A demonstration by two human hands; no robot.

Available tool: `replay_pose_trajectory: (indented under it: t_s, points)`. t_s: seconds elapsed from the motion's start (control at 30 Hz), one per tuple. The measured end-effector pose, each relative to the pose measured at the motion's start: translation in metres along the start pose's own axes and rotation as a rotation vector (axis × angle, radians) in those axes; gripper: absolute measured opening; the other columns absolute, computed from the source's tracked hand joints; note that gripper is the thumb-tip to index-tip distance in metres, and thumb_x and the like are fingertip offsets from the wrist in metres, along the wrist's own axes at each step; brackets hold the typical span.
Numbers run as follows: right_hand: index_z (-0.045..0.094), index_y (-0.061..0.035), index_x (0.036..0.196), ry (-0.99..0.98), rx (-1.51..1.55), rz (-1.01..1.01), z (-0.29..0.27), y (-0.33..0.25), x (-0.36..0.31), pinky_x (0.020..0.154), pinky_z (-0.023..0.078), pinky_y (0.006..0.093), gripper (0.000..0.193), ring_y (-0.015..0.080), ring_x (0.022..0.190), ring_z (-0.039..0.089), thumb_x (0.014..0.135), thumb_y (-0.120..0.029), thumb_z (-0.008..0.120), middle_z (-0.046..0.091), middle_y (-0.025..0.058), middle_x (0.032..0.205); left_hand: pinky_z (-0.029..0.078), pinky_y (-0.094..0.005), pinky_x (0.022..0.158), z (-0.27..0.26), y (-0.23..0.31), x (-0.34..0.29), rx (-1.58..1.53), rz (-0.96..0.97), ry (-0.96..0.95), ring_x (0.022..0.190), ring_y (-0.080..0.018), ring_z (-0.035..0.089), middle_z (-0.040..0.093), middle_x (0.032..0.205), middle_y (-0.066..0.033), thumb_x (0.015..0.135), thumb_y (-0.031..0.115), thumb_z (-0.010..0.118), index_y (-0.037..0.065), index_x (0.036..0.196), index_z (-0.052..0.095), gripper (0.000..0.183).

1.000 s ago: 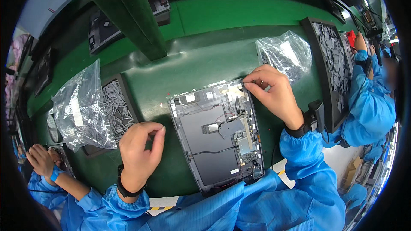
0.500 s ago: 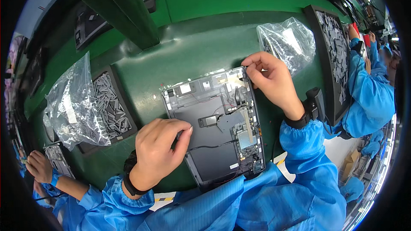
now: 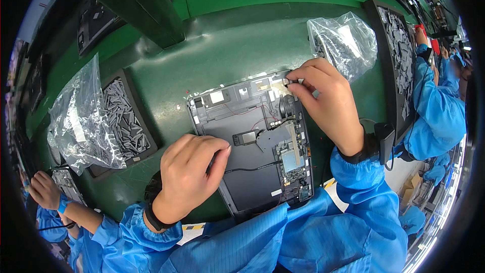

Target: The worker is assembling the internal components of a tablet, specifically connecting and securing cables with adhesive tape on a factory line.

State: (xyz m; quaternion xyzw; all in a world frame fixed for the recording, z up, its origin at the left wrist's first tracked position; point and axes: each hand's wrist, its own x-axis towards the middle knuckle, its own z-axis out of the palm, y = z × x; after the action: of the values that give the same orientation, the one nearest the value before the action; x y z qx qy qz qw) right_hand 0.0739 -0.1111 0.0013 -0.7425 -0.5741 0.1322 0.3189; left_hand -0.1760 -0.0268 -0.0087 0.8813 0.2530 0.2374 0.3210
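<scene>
An opened laptop base (image 3: 252, 172), dark grey with a circuit board, wires and tape strips, lies on the green bench before me. At its far right corner my right hand (image 3: 326, 98) pinches a small dark piece (image 3: 287, 82) between thumb and forefinger, close to a pale tape strip. My left hand (image 3: 189, 174) is over the base's left edge, thumb and forefinger tips together. Whether anything sits between those tips is too small to make out. A small black module (image 3: 244, 138) with a silvery face lies inside the base, right of my left fingertips.
On the left stand a dark tray of small grey strips (image 3: 126, 121) and a clear plastic bag (image 3: 81, 126). Another bag (image 3: 343, 43) lies at the back right, beside a long black tray (image 3: 396, 65) of dark pieces. Co-workers' hands (image 3: 45, 190) work at both sides.
My right hand has shifted slightly inward along the laptop base's far right corner, and the small dark piece now shows in its pinch. My left hand keeps nearly the same place.
</scene>
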Motion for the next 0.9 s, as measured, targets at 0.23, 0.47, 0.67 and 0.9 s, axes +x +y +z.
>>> replay_pose_trajectory:
  t_s: [0.23,0.47,0.67,0.9]
  points:
    - [0.064,-0.0015,0.088,0.074,-0.04,0.023,0.005,0.001,-0.002,0.061,0.051,0.036,0.014,0.0292,0.072,0.063,0.077,0.001,0.073,0.061,0.0116,0.087,0.048,-0.031,0.059,-0.001,0.0,0.0,-0.017,-0.003,-0.015,0.065,-0.0224,0.061,0.067,0.08,-0.009,0.074,-0.003,0.075,0.002,0.086,0.066,0.015]
    - [0.061,0.0037,0.09,0.224,0.412,0.132,0.009,0.012,-0.009,0.069,0.052,0.0244,0.008,0.0106,0.082,0.064,0.086,0.004,0.069,0.07,0.0117,0.102,0.048,-0.0325,0.059,0.0,-0.002,-0.003,-0.022,0.009,0.014,0.066,-0.0231,0.061,0.067,0.079,-0.0073,0.074,-0.002,0.075,0.004,0.086,0.065,0.016]
    - [0.065,0.0044,0.101,0.187,0.637,0.175,0.004,0.018,-0.004,0.073,0.052,0.0228,0.016,0.0096,0.081,0.065,0.086,0.004,0.07,0.07,0.0094,0.093,0.048,-0.0338,0.059,0.002,-0.003,-0.003,-0.018,0.003,0.023,0.067,-0.0241,0.062,0.067,0.079,-0.0059,0.073,0.0,0.075,0.006,0.086,0.065,0.018]
    - [0.073,-0.0022,0.088,0.109,0.285,0.027,0.01,0.038,0.002,0.075,0.048,0.0238,0.011,0.0102,0.085,0.062,0.079,-0.004,0.078,0.066,0.0037,0.094,0.048,-0.0315,0.059,0.002,-0.002,-0.002,-0.032,0.018,0.002,0.065,-0.0222,0.06,0.067,0.08,-0.0084,0.074,-0.004,0.074,0.002,0.086,0.065,0.016]
